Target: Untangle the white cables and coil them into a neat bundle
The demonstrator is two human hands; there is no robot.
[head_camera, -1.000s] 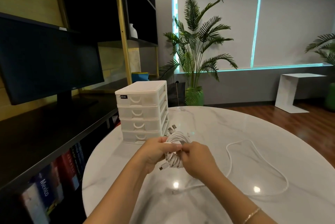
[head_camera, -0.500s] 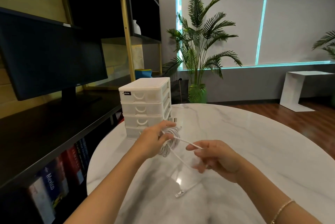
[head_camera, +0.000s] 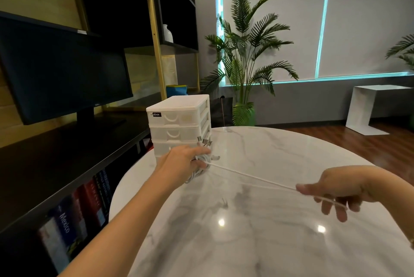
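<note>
Left hand (head_camera: 182,162) grips the cable bundle (head_camera: 198,170); right hand (head_camera: 340,189) pinches one strand (head_camera: 251,177) taut between them.

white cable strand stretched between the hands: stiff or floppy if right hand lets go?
Likely floppy: the white cable strand looks straight only because the right hand pulls it taut from the bundle gripped by the left hand. Past the right hand it droops. Thin, so probably light; it may slide on the glossy marble table.
</note>
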